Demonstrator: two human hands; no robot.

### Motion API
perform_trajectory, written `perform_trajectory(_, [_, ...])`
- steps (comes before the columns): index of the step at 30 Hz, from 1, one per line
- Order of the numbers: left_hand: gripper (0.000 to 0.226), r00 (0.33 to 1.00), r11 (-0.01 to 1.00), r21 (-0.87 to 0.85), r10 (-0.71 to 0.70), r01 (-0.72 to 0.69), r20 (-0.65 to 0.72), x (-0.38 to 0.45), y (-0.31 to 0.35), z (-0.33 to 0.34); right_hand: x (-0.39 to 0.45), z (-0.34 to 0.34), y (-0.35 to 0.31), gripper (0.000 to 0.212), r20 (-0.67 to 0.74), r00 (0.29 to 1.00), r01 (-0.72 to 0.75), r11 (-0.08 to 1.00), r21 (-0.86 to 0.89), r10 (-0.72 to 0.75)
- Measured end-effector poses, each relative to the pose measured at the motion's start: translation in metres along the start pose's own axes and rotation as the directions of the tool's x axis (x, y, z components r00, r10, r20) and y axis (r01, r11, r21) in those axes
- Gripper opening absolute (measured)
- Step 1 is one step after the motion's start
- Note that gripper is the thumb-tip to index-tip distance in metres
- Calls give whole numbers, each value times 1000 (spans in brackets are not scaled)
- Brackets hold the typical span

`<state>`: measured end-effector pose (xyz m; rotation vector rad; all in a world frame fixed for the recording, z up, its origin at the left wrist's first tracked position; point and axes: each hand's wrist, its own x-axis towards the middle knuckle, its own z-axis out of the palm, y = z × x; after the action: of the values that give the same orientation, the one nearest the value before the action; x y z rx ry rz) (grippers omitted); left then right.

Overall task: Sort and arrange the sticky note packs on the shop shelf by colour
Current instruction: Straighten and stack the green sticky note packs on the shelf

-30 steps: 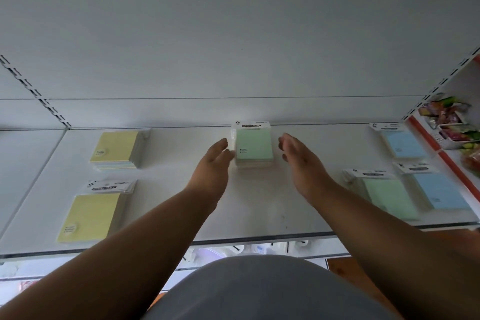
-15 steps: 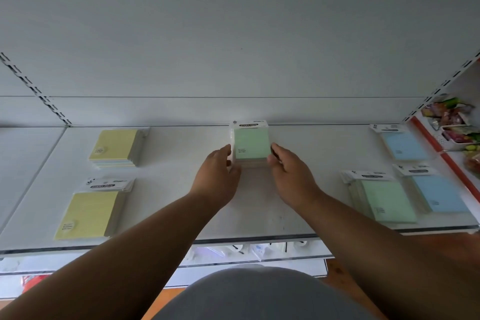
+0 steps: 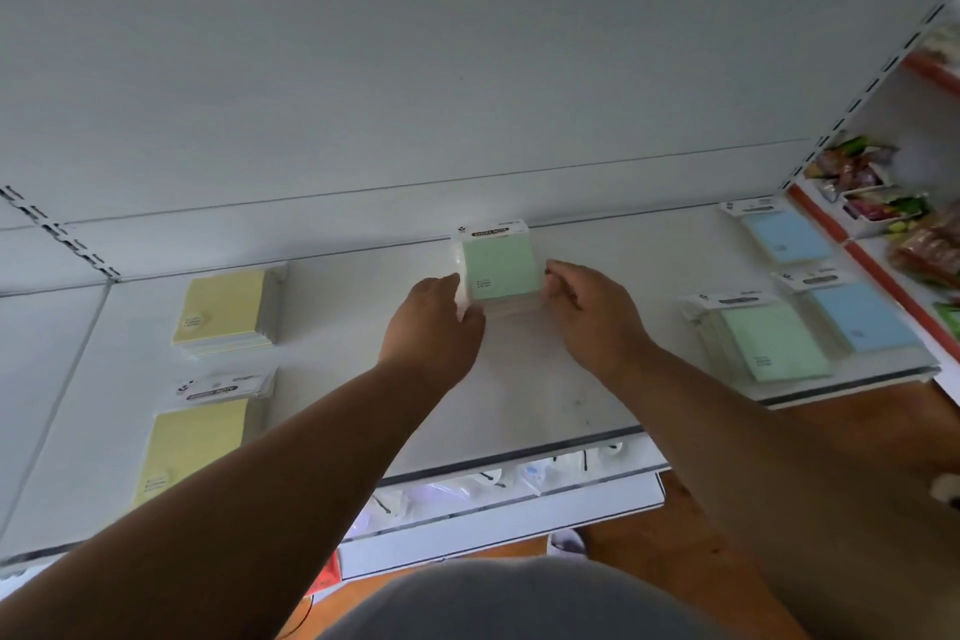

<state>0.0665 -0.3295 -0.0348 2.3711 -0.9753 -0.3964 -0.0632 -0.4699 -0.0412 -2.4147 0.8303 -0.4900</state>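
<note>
Sticky note stacks: 2 yellow [image 3: 226, 309] | 2 green [image 3: 501, 270] | 2 blue [image 3: 787, 237]

Both forearms are bare from the lower edge of the view up to the wrists, with no sleeve, cuff, watch or band showing on either. The left hand [image 3: 434, 322] and the right hand [image 3: 592, 314] are also bare, without gloves or rings that can be made out. At the bottom middle of the view a rounded stretch of plain grey garment [image 3: 519, 603] covers the torso, smooth and unmarked.
</note>
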Motion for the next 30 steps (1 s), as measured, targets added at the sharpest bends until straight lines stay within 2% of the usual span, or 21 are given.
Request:
perform_trajectory(2, [57,999,991,-131,26,-31,-41,-6,0,0,0,-3,-3,30,-72,997,-12,999,50,16])
perform_trajectory(3, [60,994,989,-115,85,-92,-68,-8,2,0,-1,-5,-6,30,-100,995,9,999,43,-5])
perform_trajectory(5, [55,962,968,51,249,-245,-114,-11,3,0,0,-5,-9,30,-107,990,91,996,11,-89])
perform_trajectory(7, [49,925,915,213,368,-343,-91,-9,4,1,3,-5,-7,30,-13,985,173,983,-63,-175])
perform_trajectory(9, [51,926,888,294,377,-353,-26,-8,6,0,5,-7,-4,30,88,972,231,961,-149,-220])
perform_trajectory(12, [54,937,870,370,349,-325,2,-8,14,-2,8,-12,-4,31,119,962,261,952,-161,-244])
perform_trajectory(14, [54,933,856,419,355,-301,-54,-15,18,-2,6,-16,-4,33,102,962,265,956,-129,-253])
perform_trajectory(17, [47,901,887,378,367,-265,-230,-35,23,7,-4,-27,5,29,53,960,279,956,-88,-276])
perform_trajectory(19, [41,883,893,354,381,-277,-272,-47,26,18,-11,-32,12,25,53,960,278,957,-75,-275])
perform_trajectory(20, [40,891,916,320,341,-243,-299,-50,27,23,-13,-34,15,24,64,965,260,963,-71,-256])
perform_trajectory(22, [42,932,985,163,108,-54,-346,-47,23,27,-12,-34,15,25,91,978,192,980,-58,-186])
perform_trajectory(24, [46,950,991,43,-106,124,-293,-33,18,24,-1,-30,11,28,139,984,120,989,-86,-107])
perform_trajectory(26, [41,974,984,103,-123,144,-188,-16,12,19,14,-24,5,25,201,977,98,984,-151,-67])
perform_trajectory(30, [31,997,938,346,-4,32,-81,1,14,13,18,-16,2,25,231,968,157,955,-251,-98])
